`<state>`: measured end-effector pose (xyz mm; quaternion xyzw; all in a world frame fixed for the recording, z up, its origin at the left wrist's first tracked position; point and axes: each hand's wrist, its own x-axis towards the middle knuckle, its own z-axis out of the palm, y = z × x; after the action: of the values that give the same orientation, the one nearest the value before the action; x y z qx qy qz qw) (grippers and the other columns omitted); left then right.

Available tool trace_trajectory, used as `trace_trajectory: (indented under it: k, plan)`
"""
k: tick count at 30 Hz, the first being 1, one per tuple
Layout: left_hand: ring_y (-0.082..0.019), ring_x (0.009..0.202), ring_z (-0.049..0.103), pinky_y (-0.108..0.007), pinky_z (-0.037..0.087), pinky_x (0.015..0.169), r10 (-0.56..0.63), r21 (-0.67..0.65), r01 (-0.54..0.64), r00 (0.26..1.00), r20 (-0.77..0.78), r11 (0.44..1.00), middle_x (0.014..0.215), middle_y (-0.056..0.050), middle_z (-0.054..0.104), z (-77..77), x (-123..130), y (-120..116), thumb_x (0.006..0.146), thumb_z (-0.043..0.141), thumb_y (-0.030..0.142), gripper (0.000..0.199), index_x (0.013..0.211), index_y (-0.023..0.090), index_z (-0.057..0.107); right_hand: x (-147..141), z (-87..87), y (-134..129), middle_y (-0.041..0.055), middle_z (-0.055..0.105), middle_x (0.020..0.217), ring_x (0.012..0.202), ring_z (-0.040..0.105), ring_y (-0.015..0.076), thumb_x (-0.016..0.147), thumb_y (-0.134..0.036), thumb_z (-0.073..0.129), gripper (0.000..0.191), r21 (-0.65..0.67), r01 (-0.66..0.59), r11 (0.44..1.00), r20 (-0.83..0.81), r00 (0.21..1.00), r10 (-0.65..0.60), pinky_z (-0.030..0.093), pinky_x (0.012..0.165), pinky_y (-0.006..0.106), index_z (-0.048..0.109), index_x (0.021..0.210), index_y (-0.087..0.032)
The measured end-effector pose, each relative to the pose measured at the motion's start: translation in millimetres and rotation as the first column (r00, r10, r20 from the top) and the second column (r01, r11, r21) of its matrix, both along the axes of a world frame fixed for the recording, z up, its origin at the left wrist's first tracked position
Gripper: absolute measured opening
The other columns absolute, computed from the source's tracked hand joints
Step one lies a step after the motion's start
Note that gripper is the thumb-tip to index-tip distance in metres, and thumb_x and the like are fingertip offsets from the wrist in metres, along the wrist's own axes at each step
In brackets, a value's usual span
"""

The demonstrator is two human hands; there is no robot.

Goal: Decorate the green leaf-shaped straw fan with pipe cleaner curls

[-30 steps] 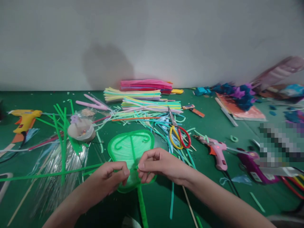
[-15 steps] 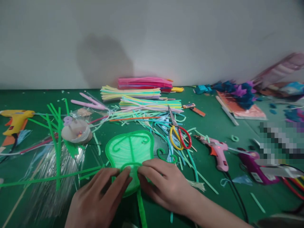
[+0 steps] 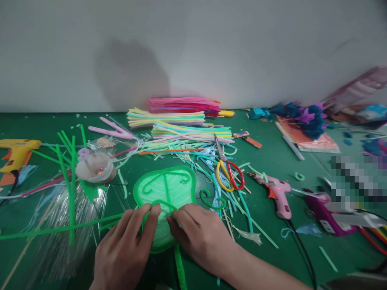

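A green fan (image 3: pixel 178 189) with a thick fuzzy rim, pale streaked face and curled stems lies flat in front of me, its handle pointing toward me. Over its lower half, a short bent green pipe cleaner (image 3: pixel 165 204) runs between my hands. My left hand (image 3: pixel 125 243) has its fingertips closed on the left end. My right hand (image 3: pixel 201 237) pinches the other end, its thumb partly hidden. Right of the fan lies a loose curled green pipe cleaner (image 3: pixel 211 201).
Scissors (image 3: pixel 226 169) lie beyond my right hand, near a pink glue gun (image 3: pixel 276 191). A yellow glue gun (image 3: pixel 18 153) and a cup of beads (image 3: pixel 93 169) are at left. Bundled pipe cleaners (image 3: pixel 184 105) lie by the wall. Long green strips (image 3: pixel 54 229) extend beside my left hand.
Both hands have shifted slightly over the fan, and the short pipe cleaner between them has gone from an arch to a slanting bend. The fan stays almost in place.
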<state>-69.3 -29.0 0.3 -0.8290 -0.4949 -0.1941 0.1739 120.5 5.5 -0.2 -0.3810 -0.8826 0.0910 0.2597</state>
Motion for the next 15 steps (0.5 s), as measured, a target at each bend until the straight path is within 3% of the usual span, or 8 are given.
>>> trace_trajectory:
  k: [9, 15]
  plan:
    - [-0.022, 0.081, 0.065, -0.033, 0.044, 0.074, 0.073, 0.004, -0.074, 0.992, 0.099, 0.997, 0.092, -0.008, 0.070, -4.3, 1.8, 6.3, 0.091, 0.060, 0.014, 0.013, 0.101, 0.012, 0.067, -4.0, -1.3, -1.0, 0.0001, 0.057, 0.070, 0.062, 0.049, 0.0146, 0.094, -0.017, 0.051, 0.019, -0.087, -0.033, 0.996, 0.007, 0.999, 0.033, 0.034, 0.054, 0.029, 0.060, 0.078, -0.017]
    - [-0.021, 0.081, 0.065, -0.031, 0.045, 0.075, 0.142, -0.001, -0.144, 0.978, 0.154, 0.990, 0.088, -0.006, 0.070, -4.1, 7.2, 9.3, 0.088, 0.065, 0.017, 0.011, 0.099, 0.013, 0.066, -7.6, 1.5, 1.5, 0.0000, 0.059, 0.072, 0.063, 0.052, 0.0148, 0.093, -0.017, 0.053, 0.015, -0.075, -0.044, 0.996, 0.031, 0.998, 0.046, 0.035, 0.055, 0.028, 0.061, 0.080, -0.018]
